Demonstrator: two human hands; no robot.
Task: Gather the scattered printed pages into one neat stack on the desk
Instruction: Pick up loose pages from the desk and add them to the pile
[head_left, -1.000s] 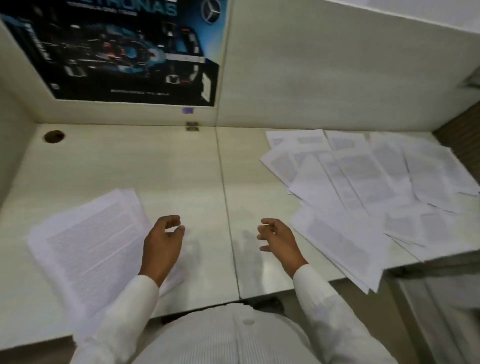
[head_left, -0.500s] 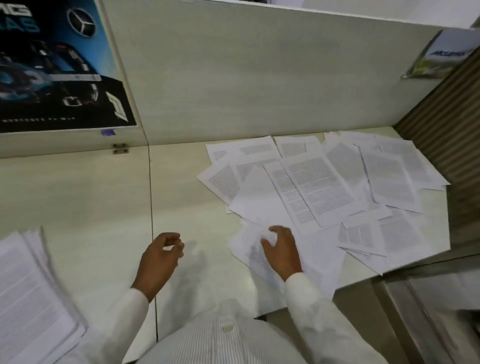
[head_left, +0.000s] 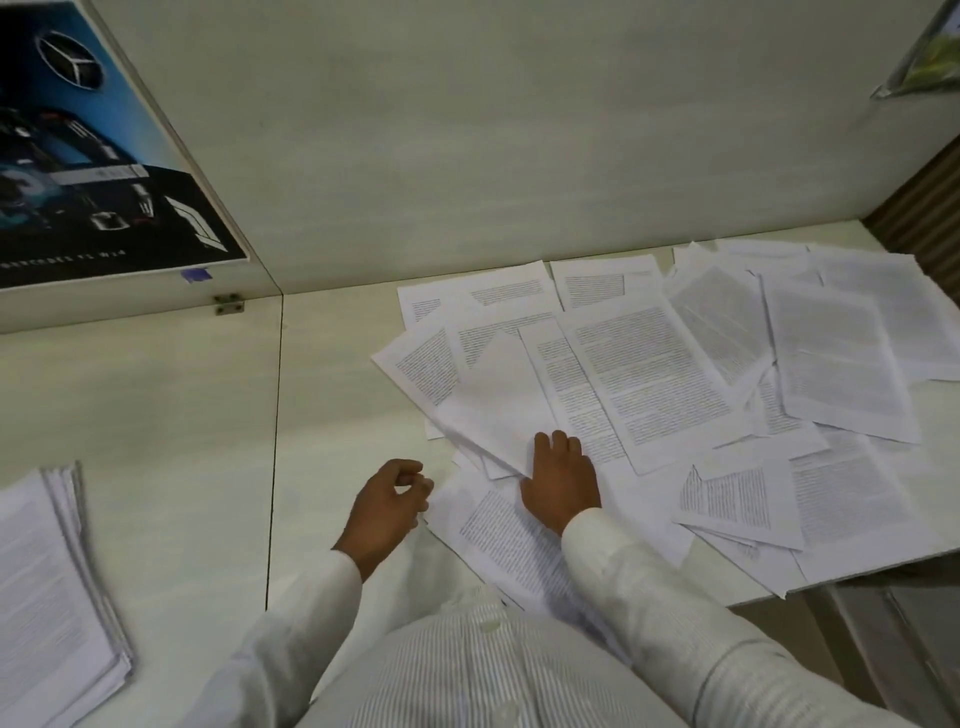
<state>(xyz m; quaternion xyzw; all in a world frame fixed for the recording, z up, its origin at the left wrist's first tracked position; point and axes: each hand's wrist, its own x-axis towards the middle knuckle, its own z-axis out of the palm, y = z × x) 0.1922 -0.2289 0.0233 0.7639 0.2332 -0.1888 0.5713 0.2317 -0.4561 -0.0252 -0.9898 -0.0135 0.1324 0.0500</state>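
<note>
Right hand flat on the scattered pages, left hand idle beside them.

The right hand (head_left: 561, 483) lies palm down with fingers nearly straight on the near edge of the scattered pages (head_left: 675, 389), which overlap loosely across the right half of the desk (head_left: 156, 415); it grips nothing. The left hand (head_left: 387, 509) hovers just beside the spread, fingers loosely curled toward the thumb, with nothing in it. 1 stack (head_left: 52, 597) sits at the desk's far left, well apart. A poster (head_left: 78, 156) hangs on the back wall.
</note>
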